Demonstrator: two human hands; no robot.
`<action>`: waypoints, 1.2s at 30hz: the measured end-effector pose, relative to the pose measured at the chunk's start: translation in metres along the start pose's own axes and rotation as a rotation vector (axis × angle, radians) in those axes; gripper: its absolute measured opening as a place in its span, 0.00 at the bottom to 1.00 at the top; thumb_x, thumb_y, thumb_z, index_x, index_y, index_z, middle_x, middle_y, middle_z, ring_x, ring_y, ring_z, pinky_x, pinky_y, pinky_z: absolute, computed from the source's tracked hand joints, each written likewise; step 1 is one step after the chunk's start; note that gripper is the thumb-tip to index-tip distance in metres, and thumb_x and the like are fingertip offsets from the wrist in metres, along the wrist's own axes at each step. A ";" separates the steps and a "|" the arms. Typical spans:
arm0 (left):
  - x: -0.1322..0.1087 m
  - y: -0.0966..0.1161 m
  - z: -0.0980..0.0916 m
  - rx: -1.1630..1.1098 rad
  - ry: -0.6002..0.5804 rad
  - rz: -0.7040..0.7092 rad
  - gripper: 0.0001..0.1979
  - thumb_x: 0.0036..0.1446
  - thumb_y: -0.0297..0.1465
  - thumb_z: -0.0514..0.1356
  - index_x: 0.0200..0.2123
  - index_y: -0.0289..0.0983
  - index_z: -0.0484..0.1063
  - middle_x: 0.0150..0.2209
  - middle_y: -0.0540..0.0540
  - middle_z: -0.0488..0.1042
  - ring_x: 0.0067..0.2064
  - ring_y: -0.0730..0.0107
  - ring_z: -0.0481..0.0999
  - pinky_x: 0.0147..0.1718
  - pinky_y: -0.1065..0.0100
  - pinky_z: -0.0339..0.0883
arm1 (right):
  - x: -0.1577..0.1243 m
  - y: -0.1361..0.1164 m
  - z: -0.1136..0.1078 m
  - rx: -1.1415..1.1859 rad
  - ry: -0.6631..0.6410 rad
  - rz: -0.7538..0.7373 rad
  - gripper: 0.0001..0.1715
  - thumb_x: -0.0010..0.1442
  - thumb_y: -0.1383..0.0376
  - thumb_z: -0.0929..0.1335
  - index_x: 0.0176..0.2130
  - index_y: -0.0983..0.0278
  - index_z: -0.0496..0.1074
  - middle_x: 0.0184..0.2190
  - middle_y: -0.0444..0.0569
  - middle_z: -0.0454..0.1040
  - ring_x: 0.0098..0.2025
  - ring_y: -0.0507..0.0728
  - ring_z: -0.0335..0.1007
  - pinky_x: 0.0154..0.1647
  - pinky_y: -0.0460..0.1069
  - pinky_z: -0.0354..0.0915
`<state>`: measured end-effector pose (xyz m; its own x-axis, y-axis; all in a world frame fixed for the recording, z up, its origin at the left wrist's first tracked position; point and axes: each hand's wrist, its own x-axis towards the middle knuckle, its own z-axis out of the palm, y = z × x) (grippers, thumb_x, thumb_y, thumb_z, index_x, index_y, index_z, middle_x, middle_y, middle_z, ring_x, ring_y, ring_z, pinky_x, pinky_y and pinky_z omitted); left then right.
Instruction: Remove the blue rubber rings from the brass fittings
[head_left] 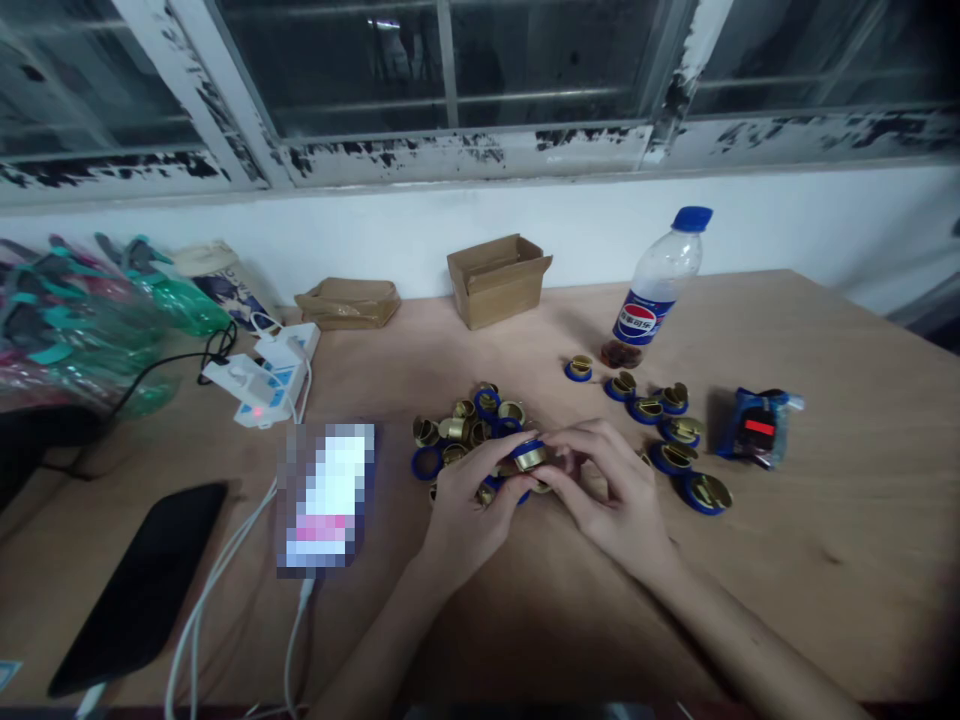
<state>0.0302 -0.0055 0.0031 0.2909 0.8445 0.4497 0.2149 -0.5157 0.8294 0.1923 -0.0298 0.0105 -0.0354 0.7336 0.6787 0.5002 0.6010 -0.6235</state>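
Observation:
Between the fingertips of both hands is a round brass fitting with a blue ring [529, 455], held just above the table. My left hand [476, 490] pinches it from the left, thumb below and index finger above. From the right, my right hand [611, 490] grips the same fitting with thumb and fingers. Behind and left of my hands lies a pile of loose brass parts [454, 430] and blue rings [427, 462], partly hidden by my left hand. To the right stands a group of brass fittings with blue rings [676, 457], several of them with tilted discs on top.
A cola bottle [649, 300] stands behind the right group, with a small blue packet [759, 428] further right. An open cardboard box [499, 283] and a brown package [349, 303] sit by the wall. Leftward are a lit phone [330, 495], a dark phone [142, 585], cables and a power strip [281, 375].

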 end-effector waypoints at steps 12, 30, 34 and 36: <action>-0.002 -0.001 0.002 0.097 0.022 0.047 0.15 0.56 0.24 0.61 0.47 0.39 0.73 0.44 0.46 0.79 0.44 0.69 0.79 0.46 0.70 0.73 | -0.005 0.002 0.005 -0.064 0.000 0.007 0.13 0.59 0.72 0.69 0.44 0.63 0.69 0.30 0.44 0.65 0.29 0.51 0.63 0.29 0.48 0.65; -0.004 -0.003 0.004 0.118 -0.011 0.020 0.15 0.58 0.25 0.60 0.49 0.41 0.71 0.45 0.47 0.79 0.45 0.68 0.78 0.47 0.65 0.72 | -0.001 0.004 0.000 -0.070 -0.106 0.033 0.06 0.61 0.70 0.66 0.41 0.62 0.65 0.31 0.45 0.64 0.31 0.52 0.63 0.30 0.48 0.63; -0.004 -0.004 0.006 -0.023 0.033 -0.033 0.16 0.57 0.27 0.61 0.49 0.41 0.67 0.50 0.44 0.76 0.48 0.66 0.78 0.47 0.64 0.73 | -0.002 0.003 0.001 -0.079 -0.058 0.047 0.07 0.61 0.68 0.67 0.41 0.62 0.65 0.30 0.44 0.63 0.29 0.51 0.63 0.29 0.48 0.62; -0.004 -0.005 0.007 -0.117 0.060 -0.054 0.16 0.57 0.27 0.61 0.48 0.40 0.63 0.52 0.41 0.74 0.51 0.64 0.76 0.50 0.62 0.73 | -0.003 0.003 0.001 -0.090 -0.044 0.058 0.08 0.60 0.67 0.68 0.40 0.62 0.64 0.30 0.44 0.62 0.29 0.52 0.62 0.29 0.48 0.62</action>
<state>0.0343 -0.0076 -0.0053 0.2251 0.8792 0.4198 0.1173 -0.4522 0.8842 0.1927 -0.0295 0.0064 -0.0409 0.7807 0.6235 0.5781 0.5275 -0.6226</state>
